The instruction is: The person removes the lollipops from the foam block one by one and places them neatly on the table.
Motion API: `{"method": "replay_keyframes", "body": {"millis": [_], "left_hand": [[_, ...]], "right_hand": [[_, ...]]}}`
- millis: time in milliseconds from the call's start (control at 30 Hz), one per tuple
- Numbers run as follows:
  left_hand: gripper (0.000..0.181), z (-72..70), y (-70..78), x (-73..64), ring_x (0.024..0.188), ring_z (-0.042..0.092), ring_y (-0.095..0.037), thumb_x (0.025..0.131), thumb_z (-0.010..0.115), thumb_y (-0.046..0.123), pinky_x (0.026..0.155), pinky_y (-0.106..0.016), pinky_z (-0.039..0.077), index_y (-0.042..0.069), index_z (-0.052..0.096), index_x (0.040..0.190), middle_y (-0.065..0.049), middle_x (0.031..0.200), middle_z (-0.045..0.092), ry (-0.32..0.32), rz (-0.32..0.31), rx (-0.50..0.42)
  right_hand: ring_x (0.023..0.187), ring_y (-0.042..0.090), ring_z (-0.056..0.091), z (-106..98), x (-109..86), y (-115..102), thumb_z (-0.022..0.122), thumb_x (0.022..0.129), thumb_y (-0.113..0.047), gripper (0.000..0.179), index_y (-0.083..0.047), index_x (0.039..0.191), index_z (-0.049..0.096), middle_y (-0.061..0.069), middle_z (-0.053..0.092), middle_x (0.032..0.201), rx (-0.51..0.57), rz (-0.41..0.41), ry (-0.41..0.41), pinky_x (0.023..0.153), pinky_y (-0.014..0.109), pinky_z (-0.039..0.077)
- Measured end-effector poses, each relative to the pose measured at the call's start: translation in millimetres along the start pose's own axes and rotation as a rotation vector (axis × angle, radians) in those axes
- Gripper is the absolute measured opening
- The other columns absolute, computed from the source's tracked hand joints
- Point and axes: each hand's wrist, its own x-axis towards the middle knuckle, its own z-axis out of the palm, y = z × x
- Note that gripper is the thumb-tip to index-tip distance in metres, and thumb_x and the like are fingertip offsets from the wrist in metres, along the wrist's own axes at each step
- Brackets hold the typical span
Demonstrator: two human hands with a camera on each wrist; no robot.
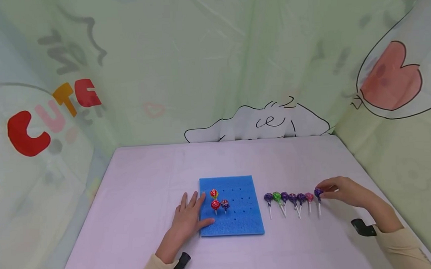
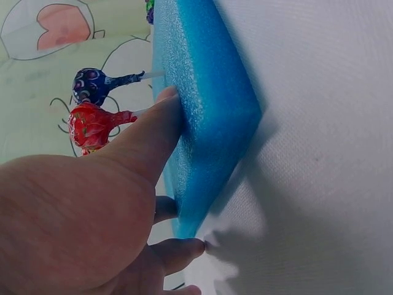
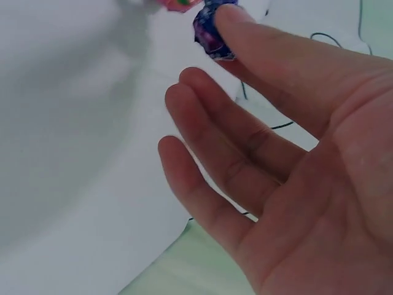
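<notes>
The purple lollipop (image 1: 318, 192) lay at the right end of a row on the table (image 1: 145, 185), and from my distant seat I took the head view first: the right hand (image 1: 343, 190) had its round head pinched between thumb and index finger, with the white stick (image 1: 319, 209) pointing towards the person; I could not tell whether it had left the tabletop. I judged it light, its candy hard beneath a thin, slightly slippery wrapper, and its stick slim and stiff but likely to bend under a sideways push. The ball, I reckoned, gave the surest hold for lifting, while the upper stick, close under the wrapper, would suit steering the tip. The pink lollipop (image 1: 309, 197) lay just beside it, and the left hand (image 1: 186, 220) was spread on the left edge of the blue foam board (image 1: 237, 228), from which three lollipops (image 1: 215, 205) stood up. My left wrist view showed that hand's thumb pressed on the board's top, near a red and a dark blue head with twisted wrapper necks. In the right wrist view, the pinched wrapper looked glossy and dark blue-purple with pale specks, the thumb covered part of it, and the remaining fingers curved loosely, holding nothing.
</notes>
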Motion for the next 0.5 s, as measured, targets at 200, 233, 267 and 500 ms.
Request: {"method": "replay_keyframes", "body": {"millis": [200,233,267,500], "left_hand": [[0.089,1.2,-1.6,1.1,0.151,0.014,-0.052,0.086,0.075,0.049,0.116,-0.07,0.023,0.011,0.036,0.156,-0.021,0.162,0.031,-0.002,-0.002,-0.005],[0.089,1.3,-1.7,1.2,0.151,0.014,-0.051,0.086,0.075,0.049,0.116,-0.07,0.023,0.011,0.036,0.156,-0.021,0.163,0.031,-0.004,-0.003,-0.007],[0.089,1.5,-1.8,1.4,0.152,0.014,-0.051,0.086,0.075,0.049,0.116,-0.07,0.023,0.011,0.036,0.156,-0.021,0.163,0.031,-0.005,-0.004,-0.007],[0.088,4.1,-2.9,2.3,0.152,0.014,-0.051,0.086,0.075,0.049,0.116,-0.07,0.023,0.012,0.036,0.157,-0.02,0.163,0.03,-0.006,-0.007,-0.012]], "right_hand": [[0.089,0.014,0.065,6,4.0,8,0.072,0.092,-0.013,0.026,0.002,0.112,0.071,0.007,0.073,0.101,0.002,0.059,-0.041,0.071,0.024,0.053],[0.089,0.014,0.065,7,4.9,9,0.071,0.092,-0.013,0.025,0.003,0.111,0.071,0.007,0.073,0.1,0.007,0.066,-0.049,0.071,0.024,0.053],[0.089,0.015,0.065,8,5.7,9,0.071,0.091,-0.012,0.024,0.003,0.111,0.071,0.007,0.073,0.1,0.006,0.072,-0.055,0.07,0.025,0.052],[0.087,0.018,0.062,10,11.3,8,0.071,0.091,-0.009,0.021,0.003,0.109,0.071,0.008,0.072,0.097,0.004,0.112,-0.084,0.069,0.027,0.051]]}}
